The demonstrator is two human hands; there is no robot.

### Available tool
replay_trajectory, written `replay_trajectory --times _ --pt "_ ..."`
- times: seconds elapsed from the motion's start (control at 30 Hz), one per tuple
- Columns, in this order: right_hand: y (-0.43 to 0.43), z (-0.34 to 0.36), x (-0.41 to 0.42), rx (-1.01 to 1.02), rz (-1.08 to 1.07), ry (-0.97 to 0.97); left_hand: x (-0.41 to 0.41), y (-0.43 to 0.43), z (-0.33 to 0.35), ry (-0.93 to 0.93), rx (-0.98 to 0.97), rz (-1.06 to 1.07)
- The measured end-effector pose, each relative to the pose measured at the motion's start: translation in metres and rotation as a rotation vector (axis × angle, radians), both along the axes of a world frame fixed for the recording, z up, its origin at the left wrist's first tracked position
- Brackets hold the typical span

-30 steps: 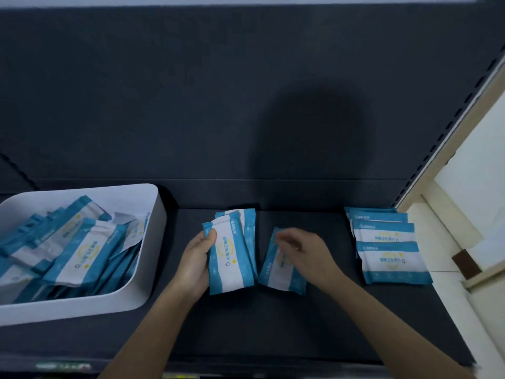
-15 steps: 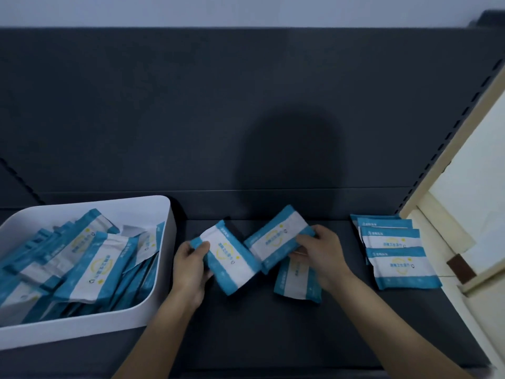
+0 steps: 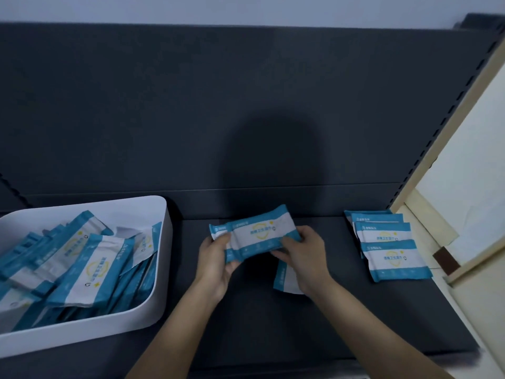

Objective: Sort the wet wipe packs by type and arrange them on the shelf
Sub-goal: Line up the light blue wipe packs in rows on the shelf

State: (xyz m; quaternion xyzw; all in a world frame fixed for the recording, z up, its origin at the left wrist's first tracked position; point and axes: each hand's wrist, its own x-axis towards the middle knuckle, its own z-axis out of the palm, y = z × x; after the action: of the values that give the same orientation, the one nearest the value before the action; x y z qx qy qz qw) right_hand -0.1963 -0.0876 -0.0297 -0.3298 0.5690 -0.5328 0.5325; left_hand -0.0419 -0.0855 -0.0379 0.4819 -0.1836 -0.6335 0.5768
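Note:
Both hands hold a small stack of blue-and-white wet wipe packs [image 3: 257, 235] just above the dark shelf [image 3: 246, 318]. My left hand [image 3: 216, 258] grips the stack's left end and my right hand [image 3: 303, 253] grips its right end. Another pack [image 3: 284, 277] lies flat on the shelf, partly hidden under my right hand. A neat overlapping row of several packs [image 3: 390, 247] lies at the shelf's right end. More packs [image 3: 79, 263] are piled loosely in a white bin [image 3: 161, 269] on the left.
The shelf's dark back panel [image 3: 246, 105] rises right behind the packs. A slotted upright [image 3: 448, 110] and a beige board [image 3: 464, 86] bound the right side. The shelf's front edge runs along the bottom of the view.
The two packs held apart half a second ago are now brought together into one stack held level between both hands. The view has tilted up a little.

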Motion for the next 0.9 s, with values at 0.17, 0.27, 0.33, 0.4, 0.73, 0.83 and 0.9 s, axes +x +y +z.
replay_trajectory --times 0.17,0.27,0.33,0.4,0.73,0.83,0.9 --pt "-0.008 -0.001 -0.014 -0.142 0.133 0.594 -0.003 0.003 -0.01 -0.215 -0.018 0.04" --pt "-0.017 0.0 -0.048 -0.036 0.134 0.968 0.008 0.002 -0.02 -0.325 0.014 0.128" --pt "-0.016 -0.007 -0.062 0.112 0.239 1.145 0.013 0.002 -0.024 -0.365 0.015 0.132" --pt "-0.01 -0.014 -0.063 0.181 0.339 1.191 0.013 0.004 -0.026 -0.409 0.006 0.121" --pt "-0.005 -0.015 -0.045 0.153 0.385 0.942 0.004 0.006 -0.027 -0.723 -0.068 -0.039" --pt "-0.002 -0.018 -0.041 0.119 0.215 0.654 0.005 0.008 -0.031 -0.655 -0.006 0.021" --pt "-0.001 -0.014 -0.035 0.13 0.124 0.295 0.006 0.011 -0.034 -0.594 0.021 0.048"
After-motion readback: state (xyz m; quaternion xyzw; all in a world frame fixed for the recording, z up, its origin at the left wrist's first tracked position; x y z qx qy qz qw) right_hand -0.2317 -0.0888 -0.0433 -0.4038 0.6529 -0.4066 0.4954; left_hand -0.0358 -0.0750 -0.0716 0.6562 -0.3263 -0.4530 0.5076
